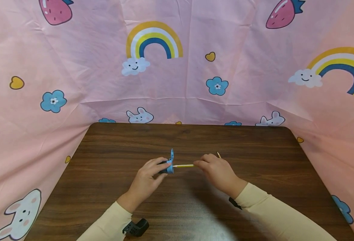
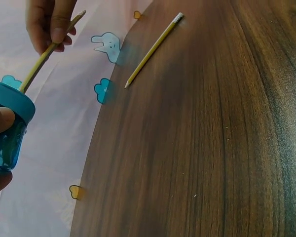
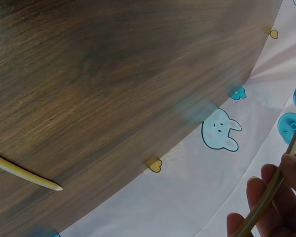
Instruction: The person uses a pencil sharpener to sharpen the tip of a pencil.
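My left hand (image 1: pixel 146 177) grips a blue pencil sharpener (image 1: pixel 169 167) with a see-through shavings container, thumb and fingers on opposite sides. Its round lid (image 1: pixel 172 154) stands flipped up; in the right wrist view the lid (image 3: pixel 289 129) shows beside the sharpening end. From the right, my right hand (image 1: pixel 217 170) pinches a yellow pencil (image 1: pixel 184 165), whose pointed end is right at the sharpener's opening. The left wrist view shows the pencil (image 2: pixel 39 64) slanting up from the sharpener's rim (image 2: pixel 12 101), its far end sticking out past the right fingers.
A second yellow pencil (image 2: pixel 153 53) with a white end lies on the dark wood table (image 1: pixel 128 140), mostly hidden behind my right hand in the head view. Pink patterned cloth (image 1: pixel 98 67) hangs behind the table and along its sides. Dark wrist devices (image 1: pixel 136 227) sit under the sleeves.
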{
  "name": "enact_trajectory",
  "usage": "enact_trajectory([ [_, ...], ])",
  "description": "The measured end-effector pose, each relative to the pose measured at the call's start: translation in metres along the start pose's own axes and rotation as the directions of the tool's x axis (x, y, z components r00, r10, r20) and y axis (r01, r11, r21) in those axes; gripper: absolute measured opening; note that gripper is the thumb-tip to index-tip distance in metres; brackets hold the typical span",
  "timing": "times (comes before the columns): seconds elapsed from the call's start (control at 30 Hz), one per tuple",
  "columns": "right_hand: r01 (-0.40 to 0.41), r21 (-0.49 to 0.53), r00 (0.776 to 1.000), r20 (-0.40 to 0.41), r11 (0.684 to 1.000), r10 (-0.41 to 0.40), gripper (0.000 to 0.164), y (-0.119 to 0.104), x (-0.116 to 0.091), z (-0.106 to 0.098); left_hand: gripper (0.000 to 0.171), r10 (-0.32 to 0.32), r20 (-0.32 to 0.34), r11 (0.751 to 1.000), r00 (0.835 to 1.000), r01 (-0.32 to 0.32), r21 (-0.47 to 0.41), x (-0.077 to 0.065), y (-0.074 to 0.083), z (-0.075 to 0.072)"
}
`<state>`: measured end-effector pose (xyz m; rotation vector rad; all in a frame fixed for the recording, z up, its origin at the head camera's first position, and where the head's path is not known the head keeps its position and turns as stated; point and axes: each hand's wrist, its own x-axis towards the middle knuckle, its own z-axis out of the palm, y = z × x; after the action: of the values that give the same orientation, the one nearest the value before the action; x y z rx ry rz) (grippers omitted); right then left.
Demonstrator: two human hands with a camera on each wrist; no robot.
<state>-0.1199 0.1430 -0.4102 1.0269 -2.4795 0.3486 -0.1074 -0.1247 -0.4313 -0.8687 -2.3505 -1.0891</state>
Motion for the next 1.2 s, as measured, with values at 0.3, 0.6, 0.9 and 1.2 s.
enact_trajectory([
  [0.3, 0.009, 0.008, 1.0, 0.021, 1.0, -0.009, 0.027, -0.003, 0.004, -0.001, 0.041, -0.006, 0.018, 1.0, 1.0, 0.006, 0.003, 0.001, 0.003, -0.001],
  [0.6, 0.04, 0.009, 0.998, 0.054, 0.999, -0.04, 0.025, -0.007, 0.007, 0.001, 0.041, -0.019, 0.049, 1.0, 0.999, 0.02, -0.016, -0.001, 0.004, 0.0],
  [0.9, 0.031, -0.005, 0.998, 0.059, 1.0, -0.031, 0.026, -0.011, 0.008, 0.003, 0.04, -0.016, 0.04, 1.0, 0.999, 0.017, -0.023, -0.003, 0.004, 0.003],
  [1.2, 0.014, 0.003, 0.998, 0.062, 1.0, -0.014, 0.026, -0.013, 0.009, 0.004, 0.04, -0.014, 0.041, 1.0, 0.999, 0.015, -0.014, -0.002, 0.007, 0.004],
])
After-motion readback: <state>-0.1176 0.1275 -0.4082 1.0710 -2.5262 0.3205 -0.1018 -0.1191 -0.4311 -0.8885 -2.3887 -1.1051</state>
